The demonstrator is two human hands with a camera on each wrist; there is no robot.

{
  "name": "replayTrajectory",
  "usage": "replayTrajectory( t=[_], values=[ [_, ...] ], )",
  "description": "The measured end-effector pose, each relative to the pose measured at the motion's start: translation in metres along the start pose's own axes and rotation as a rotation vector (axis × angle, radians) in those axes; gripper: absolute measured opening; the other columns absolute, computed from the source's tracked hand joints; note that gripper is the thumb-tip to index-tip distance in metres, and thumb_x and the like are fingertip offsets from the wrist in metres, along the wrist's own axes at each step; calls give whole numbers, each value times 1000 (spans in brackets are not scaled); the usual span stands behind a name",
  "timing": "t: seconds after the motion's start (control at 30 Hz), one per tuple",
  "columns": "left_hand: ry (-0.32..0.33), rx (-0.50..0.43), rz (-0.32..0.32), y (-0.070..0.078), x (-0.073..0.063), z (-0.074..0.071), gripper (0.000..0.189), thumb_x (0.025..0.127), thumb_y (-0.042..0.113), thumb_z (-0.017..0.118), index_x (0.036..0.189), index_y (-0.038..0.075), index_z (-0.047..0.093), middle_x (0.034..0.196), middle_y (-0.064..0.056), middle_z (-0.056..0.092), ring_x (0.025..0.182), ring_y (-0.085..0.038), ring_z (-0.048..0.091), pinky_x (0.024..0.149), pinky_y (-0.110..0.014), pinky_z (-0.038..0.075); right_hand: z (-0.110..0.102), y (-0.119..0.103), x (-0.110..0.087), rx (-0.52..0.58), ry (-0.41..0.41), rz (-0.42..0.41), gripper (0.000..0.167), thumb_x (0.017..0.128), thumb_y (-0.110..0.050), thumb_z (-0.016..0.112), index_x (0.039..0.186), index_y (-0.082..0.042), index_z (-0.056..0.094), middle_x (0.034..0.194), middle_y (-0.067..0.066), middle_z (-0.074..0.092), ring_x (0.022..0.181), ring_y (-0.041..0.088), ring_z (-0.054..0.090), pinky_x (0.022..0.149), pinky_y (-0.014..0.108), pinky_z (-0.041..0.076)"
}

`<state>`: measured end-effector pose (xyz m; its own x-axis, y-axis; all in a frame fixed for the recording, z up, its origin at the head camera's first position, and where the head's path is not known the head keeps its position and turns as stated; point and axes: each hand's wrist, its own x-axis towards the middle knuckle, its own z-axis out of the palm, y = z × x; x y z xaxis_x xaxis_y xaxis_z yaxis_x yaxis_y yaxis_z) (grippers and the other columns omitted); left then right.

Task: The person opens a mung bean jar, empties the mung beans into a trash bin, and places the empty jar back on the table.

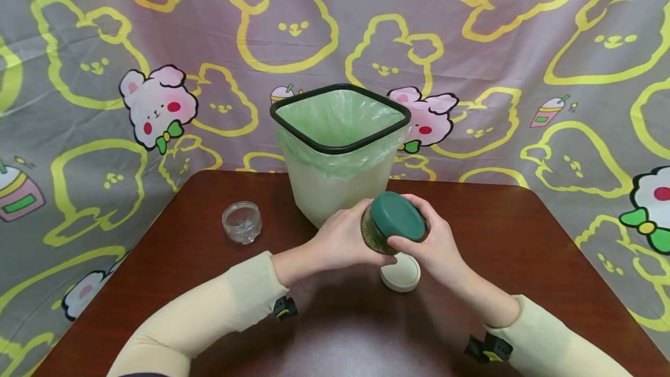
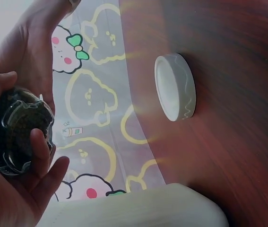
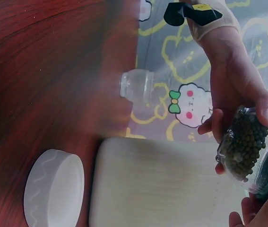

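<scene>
The left hand point(image 1: 340, 237) hides part of the jar point(image 1: 374, 236) and the far left rim of the white disc point(image 1: 402, 278); the right hand point(image 1: 438, 249) covers some of the green lid point(image 1: 398, 217). Both sleeves point(image 1: 209, 304) are cut off on the near side. The floor of the bin point(image 1: 335, 191) is out of sight; haze blurs the clear container point(image 3: 137, 84) in the right wrist view.

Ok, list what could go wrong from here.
The jar is held tilted above the table: if the green lid loosens, the small round pieces inside could spill. The jar might also slip from the left hand and hit the round white piece nearby.
</scene>
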<state>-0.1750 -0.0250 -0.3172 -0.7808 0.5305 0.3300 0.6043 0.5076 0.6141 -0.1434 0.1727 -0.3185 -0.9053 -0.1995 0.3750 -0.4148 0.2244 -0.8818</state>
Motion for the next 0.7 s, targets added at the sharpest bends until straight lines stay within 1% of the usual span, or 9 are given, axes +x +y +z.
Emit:
replayTrajectory(
  t=[0.23,0.33,0.43,0.53,0.63,0.7],
  values=[
    [-25,-36,35,-4,0,0,83,61,40,91,128,11,51,109,5,61,94,-9,60,81,-26,50,-1,4,0,16,-18,-24,67,78,1,77,137,-5,47,124,10,56,108,18,54,85,26,48],
    [-40,-70,53,-6,0,-2,83,61,39,92,128,12,51,110,6,61,96,-8,59,82,-26,50,-2,5,0,27,-32,-44,68,77,1,78,137,-5,46,125,10,56,109,18,54,86,26,47],
    [-71,-116,84,-9,1,-3,81,61,37,92,127,13,52,111,6,61,97,-7,59,83,-26,49,-3,6,1,28,-42,-68,70,75,-1,80,137,-5,47,124,9,57,108,18,54,86,27,47],
    [-133,-211,141,-14,4,-6,78,63,30,92,128,14,52,112,7,62,99,-7,59,86,-26,49,-4,7,1,22,-59,-95,72,73,-2,82,137,-7,48,122,7,59,108,18,55,86,28,47],
    [-230,-340,216,-21,8,-8,77,64,19,92,129,13,52,116,5,61,103,-8,58,90,-28,48,-4,8,1,11,-88,-126,74,71,-2,83,136,-9,48,122,6,60,107,18,56,86,30,47],
    [-291,-406,261,-24,11,-9,77,65,13,91,130,11,51,118,3,61,106,-10,57,93,-30,47,-5,9,1,7,-115,-151,76,70,-3,83,137,-10,48,123,6,59,108,19,56,86,31,47]
  ],
)
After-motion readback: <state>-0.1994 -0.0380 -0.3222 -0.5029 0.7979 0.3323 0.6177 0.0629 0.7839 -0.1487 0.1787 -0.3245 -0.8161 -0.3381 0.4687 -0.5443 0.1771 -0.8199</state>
